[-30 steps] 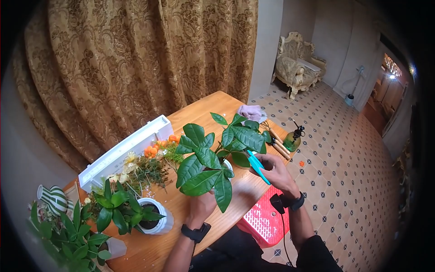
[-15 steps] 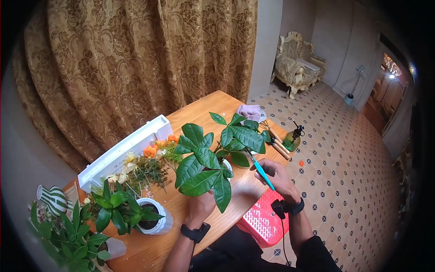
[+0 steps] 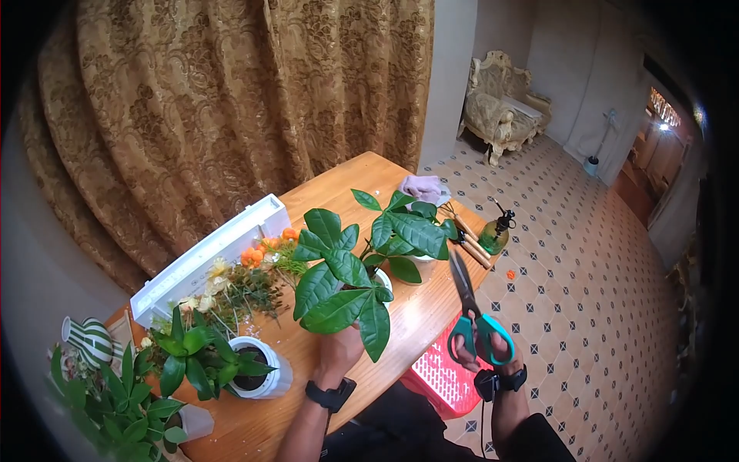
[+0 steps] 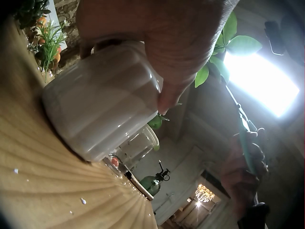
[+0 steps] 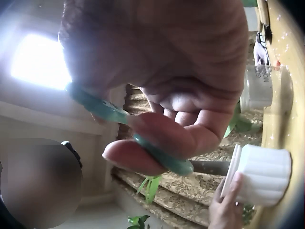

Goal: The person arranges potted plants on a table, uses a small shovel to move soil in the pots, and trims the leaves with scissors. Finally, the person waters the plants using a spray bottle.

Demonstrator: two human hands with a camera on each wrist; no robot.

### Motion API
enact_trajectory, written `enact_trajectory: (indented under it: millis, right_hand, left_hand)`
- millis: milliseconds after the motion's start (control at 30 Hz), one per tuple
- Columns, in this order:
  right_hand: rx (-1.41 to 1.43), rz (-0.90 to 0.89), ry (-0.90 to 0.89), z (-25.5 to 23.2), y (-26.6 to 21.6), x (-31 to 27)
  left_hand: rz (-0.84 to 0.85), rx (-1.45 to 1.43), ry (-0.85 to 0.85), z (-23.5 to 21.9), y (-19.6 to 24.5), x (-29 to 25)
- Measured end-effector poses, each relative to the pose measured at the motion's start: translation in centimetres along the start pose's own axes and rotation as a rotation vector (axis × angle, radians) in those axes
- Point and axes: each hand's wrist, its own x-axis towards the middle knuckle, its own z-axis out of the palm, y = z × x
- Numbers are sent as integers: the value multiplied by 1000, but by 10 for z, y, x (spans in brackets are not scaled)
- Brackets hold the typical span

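A leafy green plant point(image 3: 339, 308) stands in a white ribbed pot point(image 4: 102, 102) on the table. My left hand point(image 3: 342, 350) grips this pot near its rim, thumb on one side; in the head view the leaves cover part of the hand. Off the table's right edge, my right hand point(image 5: 157, 52) holds scissors point(image 3: 465, 286) with teal handles, fingers through the loops. Their blades point up and away, close together, to the right of the leaves. A clear plastic cup point(image 4: 140, 145) is beyond the white pot.
Another potted plant point(image 3: 185, 354) stands at the left, near cut flowers point(image 3: 219, 281) and a long white box point(image 3: 212, 254). Wooden-handled tools point(image 3: 473, 248), a green spray bottle point(image 3: 495, 235) and a lilac cloth point(image 3: 423, 189) lie along the right edge. Below is a red stool point(image 3: 443, 377).
My right hand has drawn the scissors back from the leaves, down and to the right, and turned them so the blades point upward. My left hand stays on the pot.
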Motion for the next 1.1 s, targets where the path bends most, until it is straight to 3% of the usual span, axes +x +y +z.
enact_trajectory:
  millis: [167, 233, 467, 600, 767, 1100]
  right_hand:
    - [-22, 126, -226, 20, -6, 14]
    - [17, 176, -223, 34, -9, 21]
    - [193, 191, -205, 37, 10, 31]
    - [158, 154, -166, 37, 15, 34]
    - [189, 235, -224, 32, 22, 42]
    - [282, 152, -268, 28, 22, 38]
  left_hand:
    - [-20, 10, -6, -2, 3, 0]
    - [42, 41, 27, -2, 6, 2]
    - [19, -31, 54, -3, 21, 5]
    - [46, -38, 81, -3, 22, 6]
    - [19, -27, 73, -3, 19, 4]
    - [33, 23, 65, -4, 22, 4]
